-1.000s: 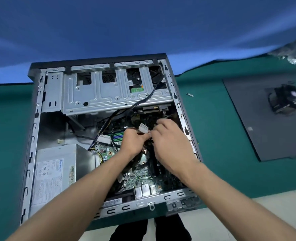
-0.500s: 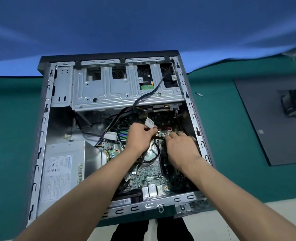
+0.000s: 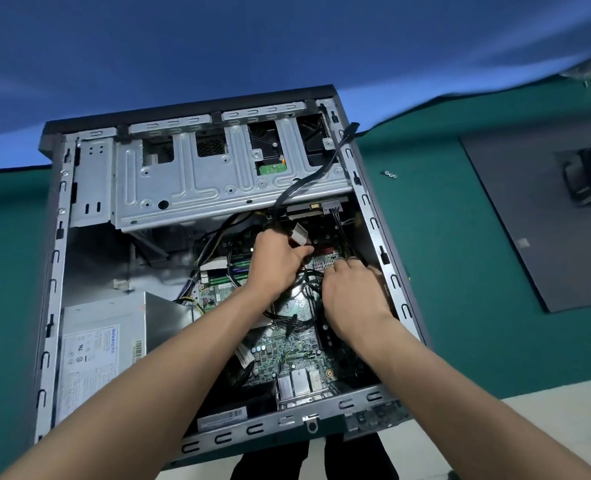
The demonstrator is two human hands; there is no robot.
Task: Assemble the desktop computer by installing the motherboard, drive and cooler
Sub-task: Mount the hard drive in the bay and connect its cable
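Motherboard (image 3: 287, 355) is seated inside the open computer case (image 3: 53, 271), which lies on the green table (image 3: 460, 289). Black cables (image 3: 304, 282) are gripped by the left hand (image 3: 275, 261) beside a white connector (image 3: 299, 233). The right hand (image 3: 353, 296) rests on the board, fingers curled; whether anything is pinched cannot be told.

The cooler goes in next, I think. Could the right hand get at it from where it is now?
Probably yes. The cooler lies in the open on the dark panel to the right of the case, with nothing covering it. The right hand is down among the cables, so it must first lift out.
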